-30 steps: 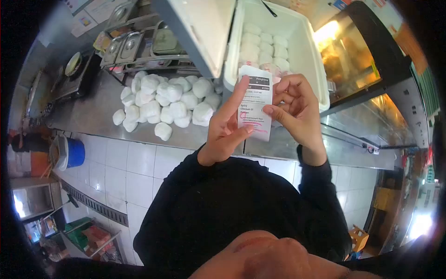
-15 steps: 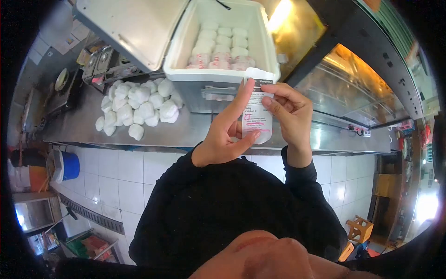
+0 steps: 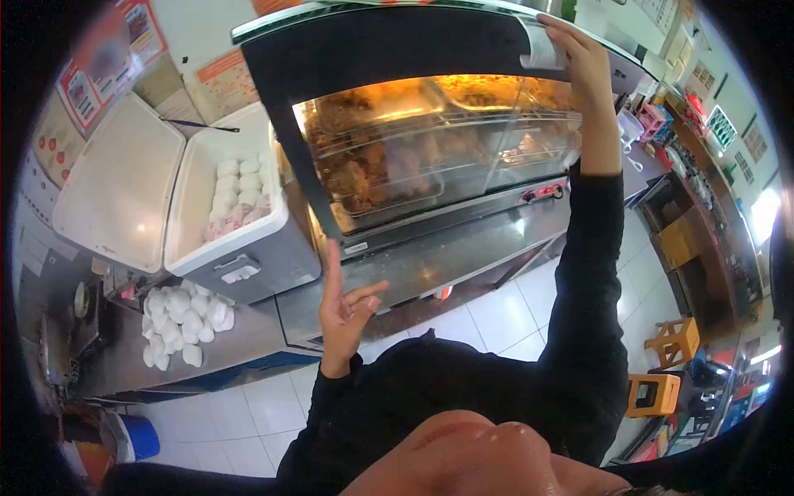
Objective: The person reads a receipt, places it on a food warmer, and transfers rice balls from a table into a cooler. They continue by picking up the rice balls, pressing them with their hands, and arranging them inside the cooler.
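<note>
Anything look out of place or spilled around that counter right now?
No spill visible. White bundles lie heaped loose on the steel counter, unlike the rows in the open cooler; the paper slip in the right hand looks curled.

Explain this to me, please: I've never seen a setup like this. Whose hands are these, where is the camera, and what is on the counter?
There is no robot here, just a person with two bare hands. Every picture comes from one camera worn on the head, looking forward and down, so the view is rounded and bent.

On the steel counter stand an open box with white bundles inside, a pile of similar bundles beside it, and a lit cabinet with browned food behind glass.

The right hand is on a paper slip at the cabinet's upper edge; whether it grips or only presses it, I cannot tell. The left hand is empty, its index finger extended.
</note>
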